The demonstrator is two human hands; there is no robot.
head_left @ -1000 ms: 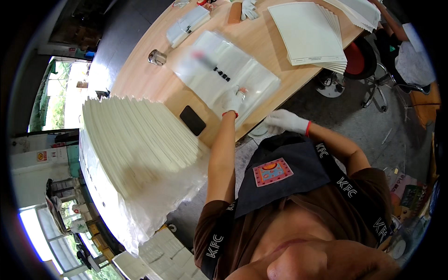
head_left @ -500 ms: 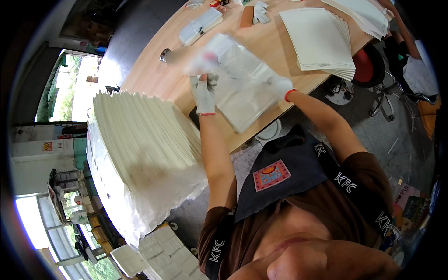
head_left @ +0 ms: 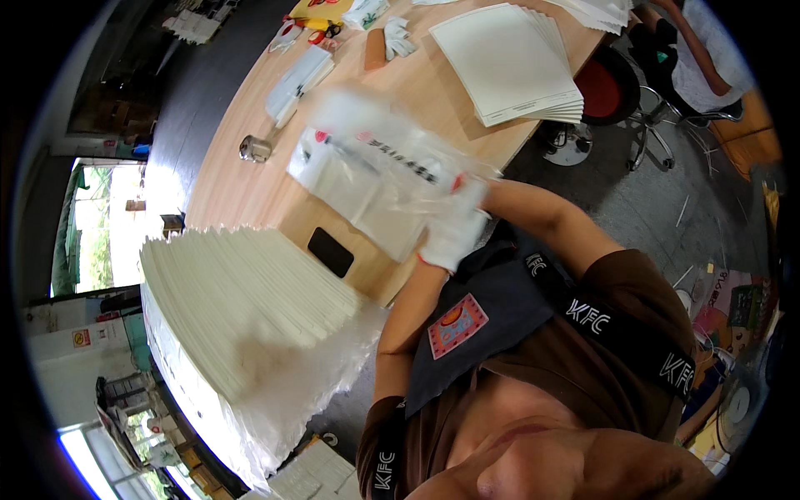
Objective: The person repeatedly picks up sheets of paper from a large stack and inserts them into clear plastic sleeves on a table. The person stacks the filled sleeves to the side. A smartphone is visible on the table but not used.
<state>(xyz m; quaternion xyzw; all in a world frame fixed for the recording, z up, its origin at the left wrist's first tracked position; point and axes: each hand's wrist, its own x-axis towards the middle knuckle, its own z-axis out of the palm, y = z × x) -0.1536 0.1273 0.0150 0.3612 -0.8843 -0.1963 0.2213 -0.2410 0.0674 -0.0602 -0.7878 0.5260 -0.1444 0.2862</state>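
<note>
A clear plastic bag (head_left: 400, 154) with red and black print is stretched out in the air over the table, its far end blurred by motion. My right hand (head_left: 472, 197), in a white glove, is closed on the bag's near end. Just below it, close to my apron, is my gloved left hand (head_left: 450, 239). Its fingers are smeared and partly hidden, so its grip cannot be made out. A pile of flat clear bags (head_left: 342, 185) lies on the table under the lifted bag.
Left of me stands a tall stack of cream sheets (head_left: 250, 292) in plastic wrap. A black phone (head_left: 331, 252), a metal cup (head_left: 255, 148), a brown roll (head_left: 375, 50) and white gloves (head_left: 400, 37) lie on the table (head_left: 225, 183). Cream boards (head_left: 504, 62) lie far right, near a seated person (head_left: 700, 71).
My left hand has crossed rightward and come close to my right hand. The printed bag has spread out toward the right hand. The view has shifted, bringing the phone into sight.
</note>
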